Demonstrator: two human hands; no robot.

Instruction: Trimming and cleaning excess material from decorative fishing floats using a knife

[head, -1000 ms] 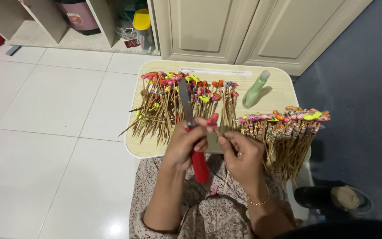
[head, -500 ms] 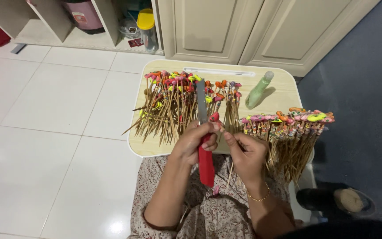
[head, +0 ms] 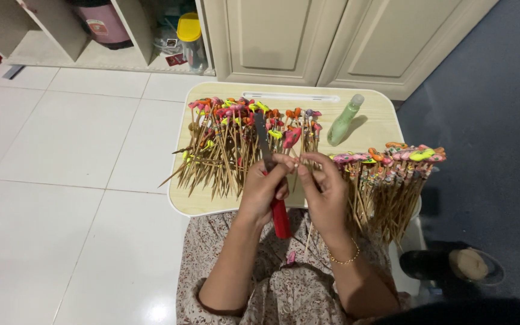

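Observation:
My left hand (head: 264, 188) grips a knife with a red handle (head: 280, 218); its grey blade (head: 262, 139) points away from me over the table. My right hand (head: 325, 191) pinches a thin wooden stick (head: 308, 236) right beside the blade, near a pink clay piece (head: 291, 137). Both hands hover at the near edge of a small light wooden table (head: 380, 126). A heap of wooden sticks with colourful clay tips (head: 224, 144) lies on the table's left half. A second bundle of tipped sticks (head: 392, 180) lies at the right.
A pale green bottle (head: 343, 121) lies on the table at the back right. Cream cabinet doors (head: 308, 36) stand behind the table, open shelves with a yellow-lidded jar (head: 189, 33) to the left. White floor tiles (head: 61, 180) spread left; a dark round object (head: 452, 268) sits lower right.
The view has shifted slightly. Both hands stay together at the table's near edge, with the knife blade tilting a little more leftward and the stick held close to it.

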